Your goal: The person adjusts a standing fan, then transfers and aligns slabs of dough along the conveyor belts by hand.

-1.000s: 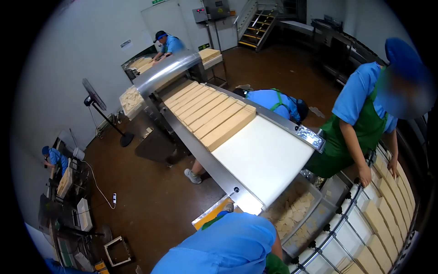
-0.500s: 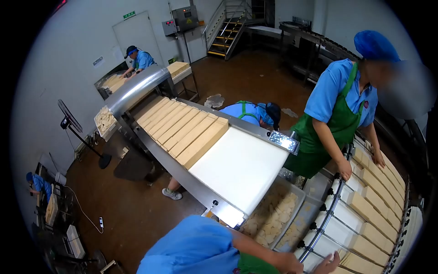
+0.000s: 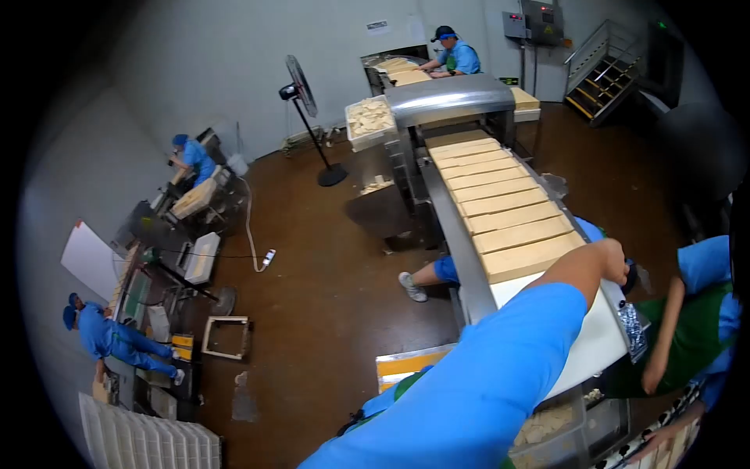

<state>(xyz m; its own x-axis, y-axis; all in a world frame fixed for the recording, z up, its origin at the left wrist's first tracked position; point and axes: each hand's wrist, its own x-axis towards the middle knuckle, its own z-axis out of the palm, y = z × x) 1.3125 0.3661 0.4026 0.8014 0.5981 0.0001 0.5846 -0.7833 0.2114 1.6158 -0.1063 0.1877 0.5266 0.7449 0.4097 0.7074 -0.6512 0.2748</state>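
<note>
A blue-sleeved arm, which I take for my left, stretches from the bottom over the white conveyor belt (image 3: 574,352). At its end, near the belt's right edge, my left hand (image 3: 615,258) is bent downward. Its fingers cannot be made out, nor whether they hold anything. Beside that arm, a row of pale rectangular dough-like slabs (image 3: 512,215) lies across the belt; the arm partly covers the nearest one. I do not see my right hand.
A metal hood (image 3: 449,98) spans the belt's far end, beside a tray of pale scraps (image 3: 369,117). One co-worker (image 3: 695,313) stands at right; another's leg (image 3: 426,280) shows beside the conveyor. A fan (image 3: 312,102), wooden frame (image 3: 226,338) and cable (image 3: 250,219) occupy the floor.
The view has swung left, so the conveyor now appears farther right and more floor shows at left. My left arm now reaches over the belt; it was lower, near the right-hand slab line.
</note>
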